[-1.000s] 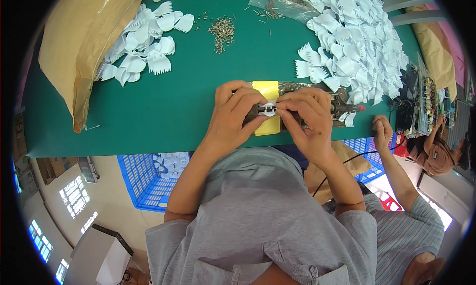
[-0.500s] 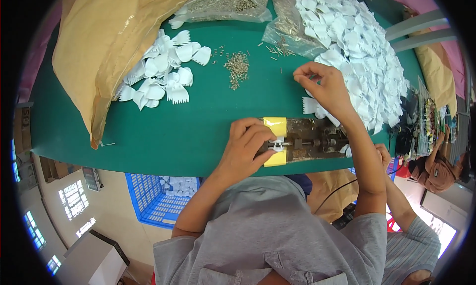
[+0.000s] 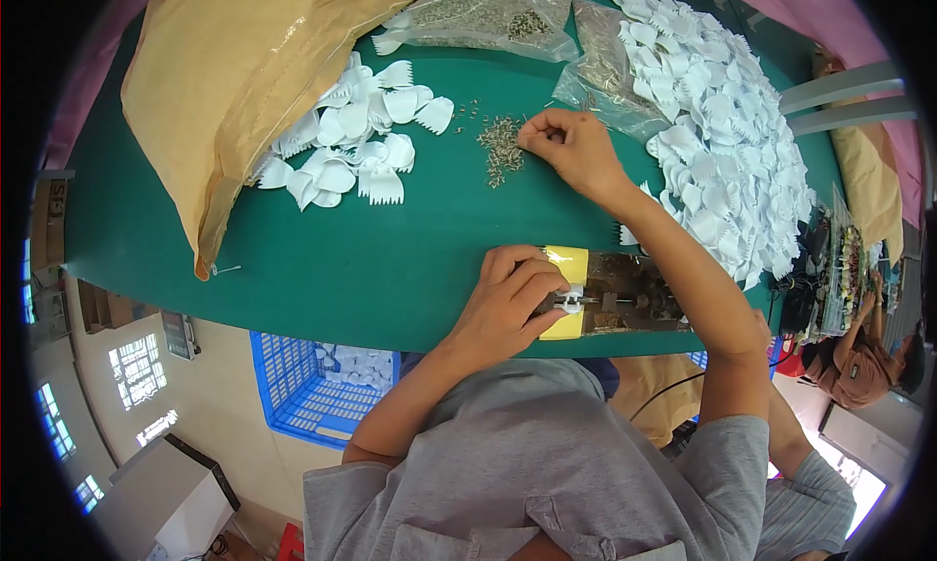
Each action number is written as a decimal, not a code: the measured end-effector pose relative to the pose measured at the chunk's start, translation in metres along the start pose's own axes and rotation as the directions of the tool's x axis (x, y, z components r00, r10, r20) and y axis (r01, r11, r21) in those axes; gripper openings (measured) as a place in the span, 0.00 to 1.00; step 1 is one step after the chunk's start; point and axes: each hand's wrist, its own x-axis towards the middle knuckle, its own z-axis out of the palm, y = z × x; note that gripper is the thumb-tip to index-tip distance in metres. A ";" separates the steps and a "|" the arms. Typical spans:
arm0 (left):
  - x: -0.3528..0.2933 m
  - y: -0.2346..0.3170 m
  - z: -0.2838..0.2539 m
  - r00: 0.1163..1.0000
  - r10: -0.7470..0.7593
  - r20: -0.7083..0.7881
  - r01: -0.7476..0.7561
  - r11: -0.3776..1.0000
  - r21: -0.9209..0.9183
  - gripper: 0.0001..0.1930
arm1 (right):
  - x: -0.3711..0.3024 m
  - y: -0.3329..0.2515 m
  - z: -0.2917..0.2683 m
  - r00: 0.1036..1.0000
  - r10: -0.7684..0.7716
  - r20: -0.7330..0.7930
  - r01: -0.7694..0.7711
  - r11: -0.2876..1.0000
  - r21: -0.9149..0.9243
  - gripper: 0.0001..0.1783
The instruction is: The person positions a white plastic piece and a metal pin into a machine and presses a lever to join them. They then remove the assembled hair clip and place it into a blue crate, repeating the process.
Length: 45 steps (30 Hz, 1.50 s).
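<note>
My left hand [image 3: 509, 305] is closed around a small white plastic piece [image 3: 572, 299], at the yellow-covered left end [image 3: 563, 260] of a dark metal jig. The part of the piece under my fingers is hidden. Farther up the table, my right hand [image 3: 576, 153] has its thumb and fingers pinched together at the right edge of a heap of tiny metal pins [image 3: 501, 153]. Whatever is between those fingertips is too small to make out. Beyond the right forearm lies a large pile of white scalloped plastic pieces [image 3: 727, 151].
A smaller group of white toothed pieces [image 3: 356, 151] lies beside a big tan paper sack [image 3: 244, 83]. Clear bags of metal parts [image 3: 488, 14] rest at the back of the green table [image 3: 390, 258]. A blue crate [image 3: 293, 395] stands below. Another person's striped sleeve [image 3: 810, 502] shows at lower right.
My right hand has moved left from beside the large white pile to the metal pin heap. My left hand stays at the jig. The whole view has shifted slightly.
</note>
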 end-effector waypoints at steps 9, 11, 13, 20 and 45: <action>-0.001 0.002 0.002 1.000 0.015 0.010 -0.015 1.000 -0.001 0.17 | -0.028 0.007 -0.036 0.987 0.036 -0.159 0.043 0.882 0.469 0.10; 0.000 0.001 0.004 0.999 0.036 -0.028 -0.036 0.999 0.008 0.19 | -0.036 0.010 -0.053 0.985 0.127 -0.120 -0.018 0.759 0.651 0.11; -0.002 -0.001 0.002 0.999 0.038 -0.019 -0.038 0.999 0.013 0.18 | -0.048 0.021 -0.074 0.982 0.185 -0.034 -0.044 0.402 0.914 0.14; -0.001 0.001 0.002 0.999 0.026 -0.024 -0.025 0.999 0.036 0.19 | -0.139 0.040 -0.113 0.968 0.184 -0.169 0.141 0.154 0.978 0.14; -0.002 0.000 0.005 0.999 0.009 -0.046 -0.006 0.998 0.062 0.20 | -0.183 -0.022 -0.014 0.922 -0.384 -0.049 0.364 0.904 -0.226 0.05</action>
